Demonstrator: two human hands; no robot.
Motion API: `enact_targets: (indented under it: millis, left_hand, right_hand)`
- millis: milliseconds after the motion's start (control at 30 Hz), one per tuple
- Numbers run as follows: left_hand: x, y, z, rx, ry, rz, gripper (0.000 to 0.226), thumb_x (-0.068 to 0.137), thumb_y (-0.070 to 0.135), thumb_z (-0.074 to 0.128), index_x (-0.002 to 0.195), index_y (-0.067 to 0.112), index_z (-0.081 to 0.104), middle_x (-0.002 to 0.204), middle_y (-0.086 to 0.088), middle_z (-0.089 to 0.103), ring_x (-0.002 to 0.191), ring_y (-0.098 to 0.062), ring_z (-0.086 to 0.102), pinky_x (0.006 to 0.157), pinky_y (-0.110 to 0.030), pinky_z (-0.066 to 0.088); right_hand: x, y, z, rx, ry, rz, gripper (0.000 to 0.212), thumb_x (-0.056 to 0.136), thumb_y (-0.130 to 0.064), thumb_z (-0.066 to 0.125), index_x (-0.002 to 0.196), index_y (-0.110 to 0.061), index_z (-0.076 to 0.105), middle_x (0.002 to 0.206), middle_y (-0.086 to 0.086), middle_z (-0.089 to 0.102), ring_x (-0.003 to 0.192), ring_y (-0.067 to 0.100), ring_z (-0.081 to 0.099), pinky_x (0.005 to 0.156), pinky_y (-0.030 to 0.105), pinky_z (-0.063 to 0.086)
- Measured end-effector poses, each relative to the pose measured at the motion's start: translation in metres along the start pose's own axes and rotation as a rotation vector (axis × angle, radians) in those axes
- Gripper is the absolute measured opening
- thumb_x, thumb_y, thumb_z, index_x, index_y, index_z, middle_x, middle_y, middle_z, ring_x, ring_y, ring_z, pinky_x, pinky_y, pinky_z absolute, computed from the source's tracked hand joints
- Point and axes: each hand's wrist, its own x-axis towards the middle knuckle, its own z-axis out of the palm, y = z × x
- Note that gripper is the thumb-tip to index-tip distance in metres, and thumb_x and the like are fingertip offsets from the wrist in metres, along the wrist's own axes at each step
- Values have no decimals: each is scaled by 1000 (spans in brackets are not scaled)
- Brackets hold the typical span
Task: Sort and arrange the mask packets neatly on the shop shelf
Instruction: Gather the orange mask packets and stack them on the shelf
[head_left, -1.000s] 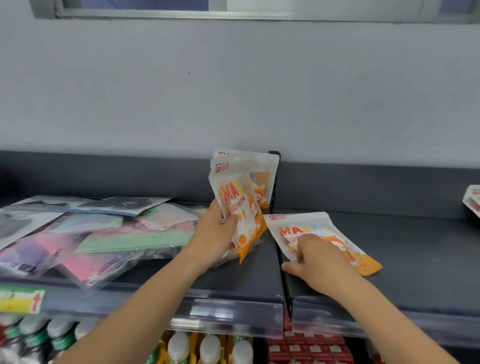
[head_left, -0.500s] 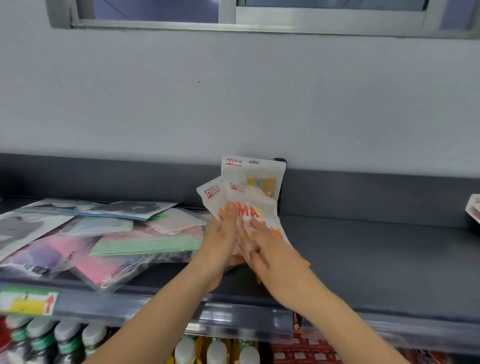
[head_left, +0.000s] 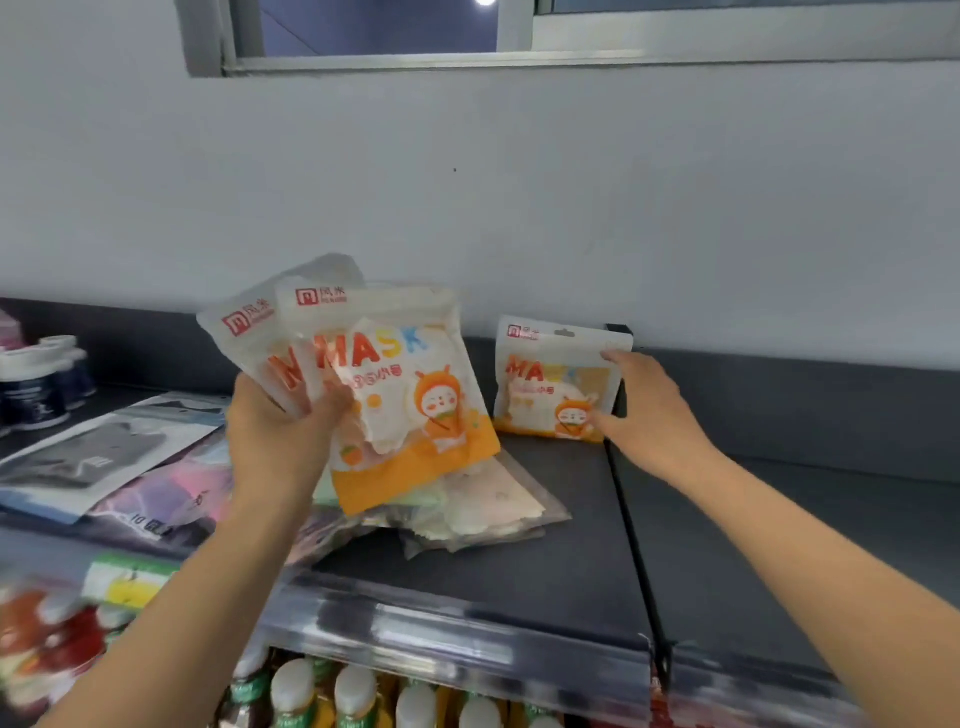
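My raised left hand (head_left: 280, 431) grips mask packets (head_left: 395, 395); my right hand (head_left: 649, 410) reaches forward, arm outstretched, forefinger and thumb spread.

From my station this reads as a shop. I see a dark metal shelf (head_left: 571, 545) with a clear plastic price rail (head_left: 441, 644) along its front lip and a yellow-and-green tag (head_left: 127, 579) set in it. There are sealed mask packets (head_left: 395, 395) with matching print, rows of capped bottles (head_left: 358, 696) on the tier below, and what I take for small jars (head_left: 36, 384), blurred, at far left.
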Motion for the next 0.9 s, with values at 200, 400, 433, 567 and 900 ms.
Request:
enact_targets:
  millis: [200, 400, 433, 567, 900]
  left_hand:
    - [11, 0, -44, 347, 151, 220, 33, 87, 22, 65, 116, 15, 52, 103, 2, 64, 84, -13, 62, 58, -21, 46]
    - [8, 9, -64, 403, 209, 309, 20, 90, 20, 63, 105, 17, 50, 79, 19, 53, 63, 24, 54, 43, -1, 38]
    - [10, 11, -69, 402, 246, 331, 19, 90, 19, 64, 102, 14, 50, 77, 19, 52, 62, 25, 53, 44, 1, 37]
    - [22, 24, -88, 331, 385, 365, 19, 89, 18, 65, 103, 16, 52, 80, 20, 57, 65, 22, 56, 46, -1, 41]
    - [0, 48, -95, 266, 172, 345, 9, 93, 12, 58, 95, 4, 55, 66, 14, 57, 57, 12, 61, 41, -6, 42]
  right_hand:
    - [66, 2, 26, -447, -8, -73, 87, 85, -27, 64, 150, -22, 6, 158, 6, 10, 145, 28, 7, 113, 54, 19]
    - [80, -6, 73, -537, -133, 72, 75, 85, -30, 62, 145, -23, 19, 118, 6, 57, 111, 28, 53, 104, 56, 28]
    - [77, -5, 77, -535, -140, 55, 58, 86, -27, 60, 137, -21, 33, 110, 5, 59, 101, 27, 56, 95, 49, 37]
    - [67, -20, 66, -393, 42, -27, 12, 88, -21, 57, 98, -15, 59, 90, 5, 50, 77, 28, 52, 60, 31, 34]
    - [18, -167, 1, 280, -99, -551, 25, 74, -29, 76, 93, -22, 61, 111, -8, 49, 97, 7, 47, 74, 2, 33]
